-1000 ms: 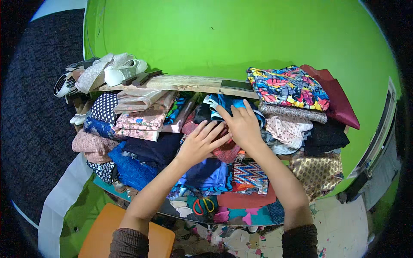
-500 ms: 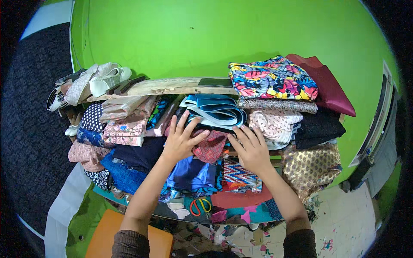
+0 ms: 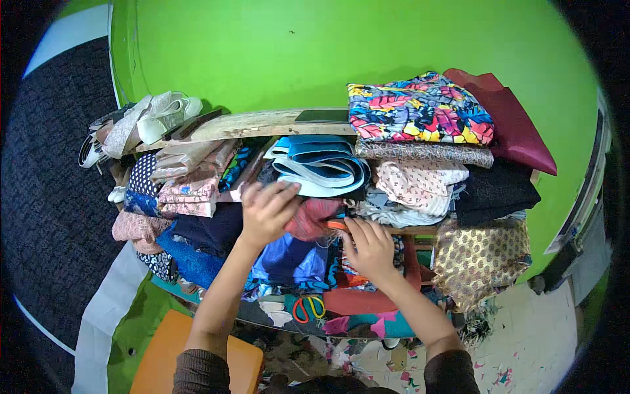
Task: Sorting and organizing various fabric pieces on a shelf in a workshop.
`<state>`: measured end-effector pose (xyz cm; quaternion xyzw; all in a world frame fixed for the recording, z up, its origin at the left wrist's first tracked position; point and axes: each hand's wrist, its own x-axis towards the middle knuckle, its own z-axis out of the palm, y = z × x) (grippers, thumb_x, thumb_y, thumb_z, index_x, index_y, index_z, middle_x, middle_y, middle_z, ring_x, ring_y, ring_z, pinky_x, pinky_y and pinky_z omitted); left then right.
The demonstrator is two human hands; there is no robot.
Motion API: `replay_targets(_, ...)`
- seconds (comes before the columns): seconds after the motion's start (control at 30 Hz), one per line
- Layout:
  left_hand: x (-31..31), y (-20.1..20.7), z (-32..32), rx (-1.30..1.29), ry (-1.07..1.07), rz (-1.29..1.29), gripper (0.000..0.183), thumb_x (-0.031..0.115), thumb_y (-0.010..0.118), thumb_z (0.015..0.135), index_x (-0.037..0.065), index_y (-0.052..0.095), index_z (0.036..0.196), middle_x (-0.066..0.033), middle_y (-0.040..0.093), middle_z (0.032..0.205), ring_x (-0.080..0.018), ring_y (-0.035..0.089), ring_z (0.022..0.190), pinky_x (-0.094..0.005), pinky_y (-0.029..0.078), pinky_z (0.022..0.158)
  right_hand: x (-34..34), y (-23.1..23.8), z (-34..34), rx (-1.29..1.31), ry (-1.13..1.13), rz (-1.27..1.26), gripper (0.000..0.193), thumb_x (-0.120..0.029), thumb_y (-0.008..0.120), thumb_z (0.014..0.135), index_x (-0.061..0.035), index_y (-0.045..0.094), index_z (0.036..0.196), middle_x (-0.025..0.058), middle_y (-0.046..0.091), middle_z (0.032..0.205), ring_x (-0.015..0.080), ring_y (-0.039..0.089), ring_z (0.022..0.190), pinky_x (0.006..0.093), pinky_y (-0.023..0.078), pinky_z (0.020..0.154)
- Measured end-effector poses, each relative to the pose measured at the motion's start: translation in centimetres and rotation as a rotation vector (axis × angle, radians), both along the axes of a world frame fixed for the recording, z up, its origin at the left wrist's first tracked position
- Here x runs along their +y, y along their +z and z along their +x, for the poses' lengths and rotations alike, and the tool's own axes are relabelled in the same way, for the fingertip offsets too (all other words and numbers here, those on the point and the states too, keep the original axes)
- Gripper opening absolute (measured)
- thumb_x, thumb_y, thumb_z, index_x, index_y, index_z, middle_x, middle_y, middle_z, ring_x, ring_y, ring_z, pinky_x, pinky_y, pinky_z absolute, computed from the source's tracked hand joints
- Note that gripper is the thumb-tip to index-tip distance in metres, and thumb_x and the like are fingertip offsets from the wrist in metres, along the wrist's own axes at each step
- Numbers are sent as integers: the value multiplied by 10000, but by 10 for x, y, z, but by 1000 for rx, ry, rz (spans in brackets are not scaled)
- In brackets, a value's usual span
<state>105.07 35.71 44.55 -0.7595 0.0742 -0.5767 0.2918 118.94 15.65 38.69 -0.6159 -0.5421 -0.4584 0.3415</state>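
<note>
Folded blue cloth (image 3: 318,167), one, pale on its reverse: laid in loose loops, and the piece by which we place all the rest.

Red patterned cloth (image 3: 305,220), one: directly below the folded blue cloth, bunched and partly blurred.

Left hand (image 3: 269,211): at the lower left of the folded blue cloth, against the left part of the red patterned cloth in our view. Fingers bent and blurred; we cannot tell whether they grip.

Orange strip (image 3: 336,224), one: below the folded blue cloth, by the right end of the red patterned cloth.

Right hand (image 3: 371,248): lower right of the folded blue cloth. Fingers curved, tips right beside the orange strip; we cannot tell whether they pinch anything.

Wooden plank (image 3: 262,123): above the folded blue cloth.

Multicoloured printed fabric (image 3: 420,108), folded: upper right of it; maroon cloth (image 3: 512,128) beyond.

Pale small-print cloth (image 3: 420,187): just to its right; black cloth (image 3: 495,194) farther right.

Pink floral fabric (image 3: 189,197), folded: to its left.

Blue-violet satiny cloth (image 3: 292,262): below it, lower than the red patterned cloth.

Red and yellow looped handles (image 3: 300,310): well below it.
</note>
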Motion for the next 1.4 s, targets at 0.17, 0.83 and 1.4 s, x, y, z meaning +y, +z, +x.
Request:
replay_targets(0.17,-11,4,-14,37,-150,-271,167,187,705,630,96,661,763,0,661,1103,-247,565,1070,-426,342,937,10,-1,-8,179,35,34,487,-209,688,775,-42,545,1209,132,648,994,278,604,909,395,491,742)
replay_targets(0.83,2,15,-51,-107,55,-520,409,-39,637,582,95,665,968,-165,444,1298,-396,386,1193,-474,311,1006,34,51,-21,-704,-415,-20,582,-232,505,858,-320,376,1418,95,392,1444,273,371,1307,491,249,1092)
replay_targets(1.4,13,15,-80,426,16,-443,1071,397,836,537,112,315,1428,-197,206,1521,-376,212,1406,-529,174,1139,50,64,-49,-644,-113,-243,111,-162,567,770,-97,516,844,164,612,1051,262,586,1000,531,294,1088)
